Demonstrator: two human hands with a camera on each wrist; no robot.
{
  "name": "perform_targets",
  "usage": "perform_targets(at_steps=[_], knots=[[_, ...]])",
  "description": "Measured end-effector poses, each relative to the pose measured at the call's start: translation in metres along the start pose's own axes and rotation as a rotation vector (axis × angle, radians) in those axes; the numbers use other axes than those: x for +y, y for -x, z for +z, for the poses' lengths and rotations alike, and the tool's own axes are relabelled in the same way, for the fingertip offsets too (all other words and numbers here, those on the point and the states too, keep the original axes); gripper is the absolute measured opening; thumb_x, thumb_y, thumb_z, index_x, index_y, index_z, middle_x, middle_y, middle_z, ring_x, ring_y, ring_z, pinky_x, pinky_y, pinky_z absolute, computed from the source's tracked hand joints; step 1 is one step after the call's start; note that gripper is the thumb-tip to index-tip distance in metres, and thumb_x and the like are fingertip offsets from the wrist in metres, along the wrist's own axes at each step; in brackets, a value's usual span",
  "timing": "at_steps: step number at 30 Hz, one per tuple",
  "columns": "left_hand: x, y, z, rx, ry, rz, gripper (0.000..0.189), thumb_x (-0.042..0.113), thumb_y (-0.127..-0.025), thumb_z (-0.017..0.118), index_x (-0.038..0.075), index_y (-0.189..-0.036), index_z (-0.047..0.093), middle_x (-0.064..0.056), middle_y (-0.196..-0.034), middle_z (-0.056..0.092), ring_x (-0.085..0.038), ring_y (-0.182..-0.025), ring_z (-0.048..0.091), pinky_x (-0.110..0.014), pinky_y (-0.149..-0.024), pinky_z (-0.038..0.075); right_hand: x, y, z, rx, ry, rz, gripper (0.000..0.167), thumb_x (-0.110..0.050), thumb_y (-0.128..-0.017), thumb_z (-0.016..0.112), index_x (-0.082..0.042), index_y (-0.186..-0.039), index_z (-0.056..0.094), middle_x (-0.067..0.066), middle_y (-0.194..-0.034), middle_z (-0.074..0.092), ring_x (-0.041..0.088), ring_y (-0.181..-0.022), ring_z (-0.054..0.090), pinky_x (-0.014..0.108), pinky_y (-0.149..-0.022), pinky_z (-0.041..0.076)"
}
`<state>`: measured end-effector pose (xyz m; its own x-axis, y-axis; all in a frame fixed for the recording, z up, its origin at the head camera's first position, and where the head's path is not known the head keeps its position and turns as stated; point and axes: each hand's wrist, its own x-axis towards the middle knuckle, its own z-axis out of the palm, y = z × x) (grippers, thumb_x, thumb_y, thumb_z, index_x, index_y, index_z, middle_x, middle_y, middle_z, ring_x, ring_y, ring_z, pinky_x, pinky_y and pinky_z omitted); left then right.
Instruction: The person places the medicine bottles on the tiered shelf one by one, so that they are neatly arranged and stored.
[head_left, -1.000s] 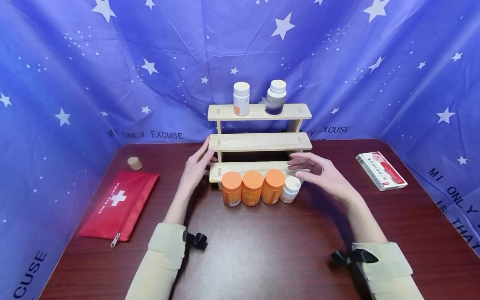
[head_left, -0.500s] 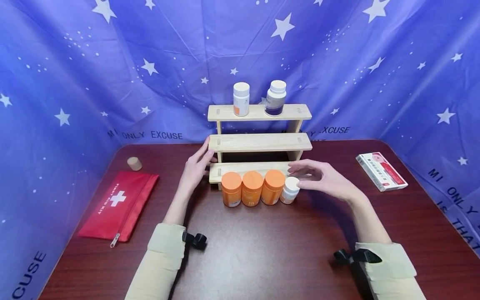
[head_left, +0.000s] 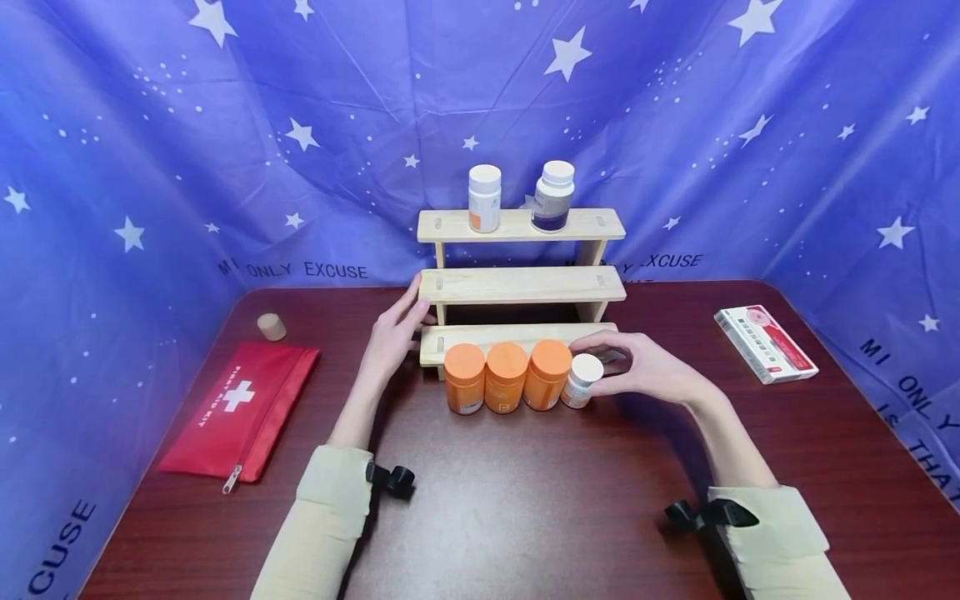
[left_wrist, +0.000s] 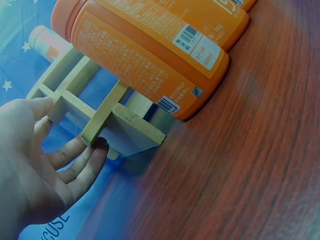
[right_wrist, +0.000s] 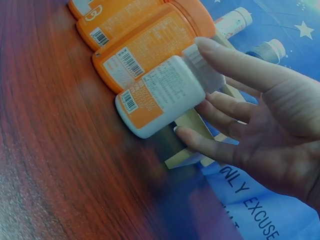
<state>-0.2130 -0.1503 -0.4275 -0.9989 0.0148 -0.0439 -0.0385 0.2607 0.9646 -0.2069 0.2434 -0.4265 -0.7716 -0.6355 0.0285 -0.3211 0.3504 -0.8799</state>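
A three-step wooden shelf (head_left: 517,285) stands at the back of the table. My left hand (head_left: 392,337) holds its left end, with curled fingers (left_wrist: 82,172) at the end of one board and the thumb against another. Three orange bottles (head_left: 506,379) stand upright in a row before the lowest step. A small white pill bottle (head_left: 582,382) with an orange-and-white label stands at the row's right end. My right hand (head_left: 648,367) grips it near the top, thumb on the white cap (right_wrist: 205,67) and other fingers behind, partly hidden by the bottle.
Two more pill bottles, one white and orange (head_left: 484,200) and one white and dark blue (head_left: 552,198), stand on the top step. A red first aid pouch (head_left: 240,408) and a small wooden cylinder (head_left: 271,327) lie left. A medicine box (head_left: 765,343) lies right.
My right hand has come down and leftward from above the lowest step to the small white bottle, and its fingers have closed in around the top. The left hand has stayed at the shelf.
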Motion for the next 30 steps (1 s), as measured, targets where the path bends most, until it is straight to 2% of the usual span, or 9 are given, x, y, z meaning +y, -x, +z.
perform_targets(at_steps=[3, 6, 12, 18, 23, 24, 30], knots=[[-0.015, -0.008, 0.002, 0.0, 0.008, -0.003, 0.053, 0.044, -0.108, 0.05, 0.048, -0.157, 0.031, -0.029, -0.124, 0.07, -0.034, -0.112, 0.065, -0.034, -0.08, 0.064, 0.001, 0.001, 0.001, -0.003, 0.004, -0.002, 0.057, -0.009, -0.083, 0.086, -0.011, -0.135, 0.065, 0.005, -0.134, 0.065, 0.005, -0.113, 0.066, 0.023, -0.095, 0.059], [-0.021, -0.011, 0.002, 0.007, 0.002, 0.005, 0.051, 0.05, -0.106, 0.05, 0.054, -0.154, 0.032, -0.026, -0.123, 0.071, -0.031, -0.11, 0.066, -0.033, -0.078, 0.063, 0.003, 0.001, 0.002, -0.002, 0.016, -0.002, 0.056, -0.01, -0.081, 0.087, -0.012, -0.133, 0.066, 0.007, -0.133, 0.063, 0.003, -0.113, 0.065, 0.022, -0.094, 0.059], [-0.019, -0.01, 0.002, 0.036, -0.013, 0.046, 0.05, 0.056, -0.104, 0.051, 0.057, -0.152, 0.034, -0.023, -0.117, 0.072, -0.028, -0.105, 0.067, -0.034, -0.077, 0.064, 0.003, -0.001, 0.001, 0.015, 0.05, -0.012, 0.053, -0.011, -0.08, 0.089, -0.013, -0.129, 0.069, 0.009, -0.132, 0.063, 0.002, -0.113, 0.063, 0.022, -0.091, 0.06], [-0.019, -0.009, 0.001, 0.029, -0.018, 0.04, 0.051, 0.055, -0.105, 0.05, 0.056, -0.153, 0.033, -0.023, -0.119, 0.072, -0.029, -0.107, 0.068, -0.035, -0.079, 0.064, 0.003, -0.001, 0.002, 0.017, 0.086, -0.029, 0.049, -0.013, -0.08, 0.089, -0.016, -0.125, 0.071, 0.008, -0.13, 0.064, 0.002, -0.115, 0.058, 0.021, -0.089, 0.06], [-0.018, -0.009, 0.001, 0.028, -0.01, 0.043, 0.051, 0.054, -0.105, 0.051, 0.056, -0.153, 0.034, -0.025, -0.12, 0.072, -0.033, -0.11, 0.068, -0.036, -0.08, 0.064, 0.0, -0.001, 0.002, 0.034, 0.147, -0.031, 0.048, -0.018, -0.08, 0.089, -0.021, -0.124, 0.072, 0.002, -0.128, 0.067, 0.003, -0.117, 0.056, 0.018, -0.094, 0.053], [-0.017, -0.009, 0.001, 0.025, -0.007, 0.037, 0.051, 0.052, -0.106, 0.05, 0.054, -0.154, 0.033, -0.026, -0.121, 0.071, -0.034, -0.112, 0.067, -0.037, -0.081, 0.064, -0.001, -0.001, 0.002, 0.035, 0.155, -0.033, 0.047, -0.019, -0.08, 0.089, -0.022, -0.124, 0.072, 0.002, -0.128, 0.067, 0.002, -0.118, 0.056, 0.017, -0.095, 0.052], [0.013, 0.009, -0.001, -0.001, -0.02, 0.002, 0.055, 0.036, -0.109, 0.049, 0.035, -0.161, 0.03, -0.031, -0.124, 0.069, -0.037, -0.114, 0.067, -0.038, -0.083, 0.064, -0.004, 0.0, 0.0, 0.027, 0.165, -0.042, 0.047, -0.019, -0.081, 0.088, -0.021, -0.125, 0.071, 0.002, -0.128, 0.067, 0.0, -0.118, 0.057, 0.015, -0.099, 0.049]])
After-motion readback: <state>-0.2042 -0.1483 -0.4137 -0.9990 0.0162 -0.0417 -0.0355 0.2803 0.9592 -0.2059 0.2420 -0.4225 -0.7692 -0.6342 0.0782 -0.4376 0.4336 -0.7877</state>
